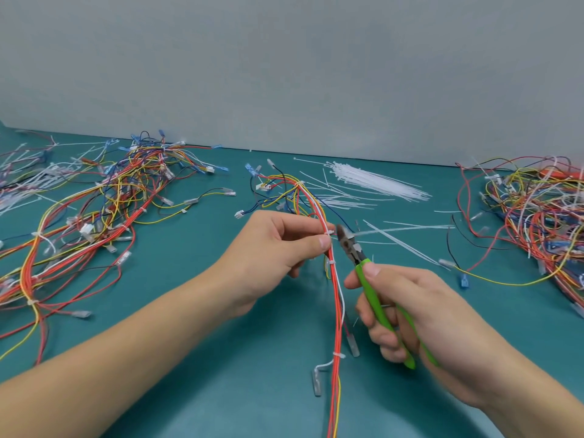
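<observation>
A wire harness point(337, 298) of red, white and yellow wires runs from the table's middle down toward me, bound by white cable ties. My left hand point(278, 248) pinches the harness at a tie between thumb and fingers. My right hand point(414, 314) grips green-handled cutting pliers point(373, 286). The pliers' metal jaws point(346, 240) sit right beside the tie at my left thumb, at the long loose tail of the tie that sticks out to the right.
A bundle of white cable ties point(376, 180) lies at the back middle, with loose ties scattered around it. Piles of tangled coloured harnesses lie at the left point(104, 203) and the right point(537, 210). A grey wall stands behind the teal table point(196, 358).
</observation>
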`<action>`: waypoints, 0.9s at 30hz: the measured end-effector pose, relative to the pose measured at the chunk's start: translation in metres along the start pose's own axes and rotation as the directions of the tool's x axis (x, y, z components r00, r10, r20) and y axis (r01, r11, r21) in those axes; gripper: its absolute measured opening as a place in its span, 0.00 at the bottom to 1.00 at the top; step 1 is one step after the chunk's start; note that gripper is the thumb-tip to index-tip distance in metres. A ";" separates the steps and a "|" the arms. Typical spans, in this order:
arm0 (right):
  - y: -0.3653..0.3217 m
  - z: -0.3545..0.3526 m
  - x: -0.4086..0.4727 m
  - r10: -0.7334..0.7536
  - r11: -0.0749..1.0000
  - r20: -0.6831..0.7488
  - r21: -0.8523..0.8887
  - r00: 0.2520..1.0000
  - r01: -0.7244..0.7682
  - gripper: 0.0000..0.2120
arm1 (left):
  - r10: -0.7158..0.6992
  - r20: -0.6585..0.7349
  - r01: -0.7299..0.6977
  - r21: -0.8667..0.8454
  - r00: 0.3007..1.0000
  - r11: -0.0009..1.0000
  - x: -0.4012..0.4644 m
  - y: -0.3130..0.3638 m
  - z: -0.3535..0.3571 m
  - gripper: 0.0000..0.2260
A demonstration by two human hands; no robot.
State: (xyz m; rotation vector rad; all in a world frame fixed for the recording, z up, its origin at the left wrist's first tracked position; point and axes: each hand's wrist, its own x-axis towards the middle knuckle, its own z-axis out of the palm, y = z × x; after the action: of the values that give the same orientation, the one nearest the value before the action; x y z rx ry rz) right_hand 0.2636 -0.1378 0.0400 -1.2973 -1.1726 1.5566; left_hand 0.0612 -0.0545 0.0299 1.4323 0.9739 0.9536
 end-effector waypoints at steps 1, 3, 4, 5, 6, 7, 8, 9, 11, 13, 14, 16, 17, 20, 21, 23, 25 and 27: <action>-0.001 -0.001 0.000 -0.006 0.999 -0.008 0.049 1.000 0.006 0.17 | -0.010 -0.008 0.010 -0.008 1.000 1.000 0.000 0.002 -0.001 0.05; -0.003 -0.006 0.002 -0.029 0.983 -0.046 0.177 0.999 0.037 0.15 | -0.038 -0.037 0.035 -0.072 0.999 0.997 0.002 0.008 -0.003 0.05; -0.005 -0.009 0.003 -0.037 0.973 -0.083 0.226 0.996 0.055 0.15 | -0.062 -0.061 0.054 -0.128 0.996 0.990 0.004 0.011 -0.005 0.06; -0.006 -0.012 0.005 -0.039 0.965 -0.128 0.252 0.991 0.071 0.16 | -0.096 -0.086 0.078 -0.197 0.992 0.977 0.007 0.014 -0.008 0.08; -0.006 -0.015 0.006 -0.040 0.963 -0.176 0.254 0.984 0.085 0.18 | -0.139 -0.102 0.107 -0.276 0.985 0.955 0.009 0.016 -0.011 0.08; -0.006 -0.018 0.007 -0.044 0.967 -0.225 0.237 0.973 0.099 0.20 | -0.183 -0.102 0.135 -0.360 0.978 0.923 0.010 0.017 -0.014 0.08; -0.004 -0.019 0.009 -0.049 0.970 -0.265 0.215 0.963 0.109 0.20 | -0.221 -0.088 0.161 -0.442 0.971 0.882 0.011 0.018 -0.017 0.06; -0.002 -0.019 0.009 -0.054 0.974 -0.288 0.194 0.956 0.114 0.22 | -0.253 -0.069 0.183 -0.514 0.965 0.838 0.012 0.019 -0.019 0.04; 0.002 -0.017 0.011 -0.062 0.982 -0.284 0.155 0.957 0.110 0.23 | -0.298 -0.034 0.217 -0.608 0.954 0.764 0.011 0.019 -0.023 0.03; 0.006 -0.014 0.011 -0.084 0.988 -0.238 0.105 0.968 0.112 0.18 | -0.306 0.010 0.236 -0.660 0.952 0.713 0.011 0.017 -0.025 0.03; 0.007 -0.013 0.010 -0.099 0.989 -0.212 0.084 0.972 0.119 0.18 | -0.299 0.041 0.244 -0.688 0.953 0.684 0.011 0.016 -0.025 0.03; 0.009 -0.011 0.009 -0.112 0.988 -0.166 0.083 0.980 0.127 0.19 | -0.282 0.108 0.267 -0.739 0.953 0.618 0.011 0.014 -0.024 0.03; 0.010 -0.010 0.009 -0.114 0.987 -0.145 0.094 0.983 0.128 0.19 | -0.274 0.138 0.280 -0.759 0.952 0.588 0.011 0.013 -0.023 0.03; 0.012 -0.008 0.009 -0.118 0.987 -0.131 0.093 0.984 0.131 0.18 | -0.264 0.193 0.306 -0.807 0.945 0.506 0.012 0.010 -0.024 0.03; 0.012 -0.008 0.009 -0.116 0.987 -0.135 0.094 0.984 0.130 0.18 | -0.267 0.192 0.305 -0.815 0.944 0.493 0.012 0.010 -0.025 0.03; 0.010 -0.008 0.009 -0.105 0.987 -0.139 0.108 0.985 0.121 0.16 | -0.275 0.168 0.290 -0.819 0.946 0.495 0.014 0.009 -0.026 0.03; 0.009 -0.009 0.009 -0.089 0.987 -0.136 0.118 0.987 0.106 0.16 | -0.273 0.138 0.267 -0.812 0.952 0.520 0.014 0.011 -0.026 0.02; 0.009 -0.009 0.009 -0.065 0.985 -0.101 0.151 0.993 0.080 0.20 | -0.258 0.099 0.235 -0.786 0.961 0.572 0.015 0.014 -0.027 0.03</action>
State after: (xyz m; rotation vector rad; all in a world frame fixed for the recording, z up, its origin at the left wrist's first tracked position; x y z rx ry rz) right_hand 0.2709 -0.1301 0.0287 -1.2008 -1.0077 1.4847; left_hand 0.0417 -0.0320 0.0461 0.4945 0.5960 1.0065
